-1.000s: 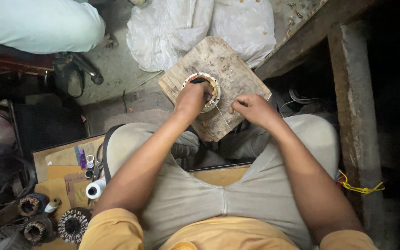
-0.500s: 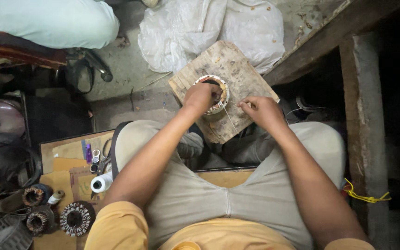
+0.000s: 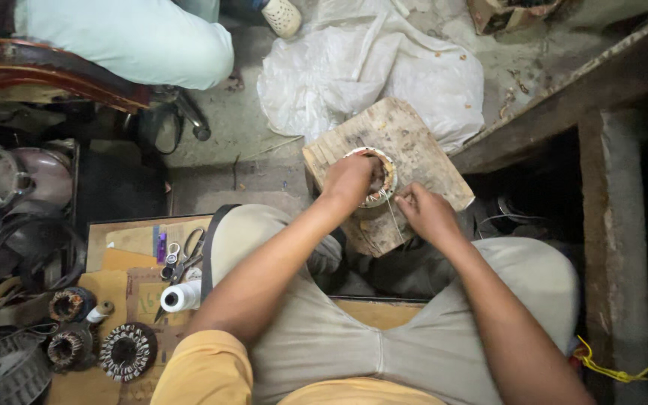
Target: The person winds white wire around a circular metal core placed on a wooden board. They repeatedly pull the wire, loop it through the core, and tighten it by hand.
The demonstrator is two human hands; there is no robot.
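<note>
left hand [image 3: 350, 178] gripping one wound ring [image 3: 381, 177] at middle of one wooden board [image 3: 414, 139] | right hand [image 3: 423, 210] pinching one thin wire [image 3: 393, 214] near board's lower edge | one white sheet [image 3: 384, 67] beyond | one thread spool [image 3: 180, 297], three wound cores [image 3: 127, 351] at left

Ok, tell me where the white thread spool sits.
The white thread spool lies low on the left of the head view, beside the scissors, left of the person's left arm.
</note>
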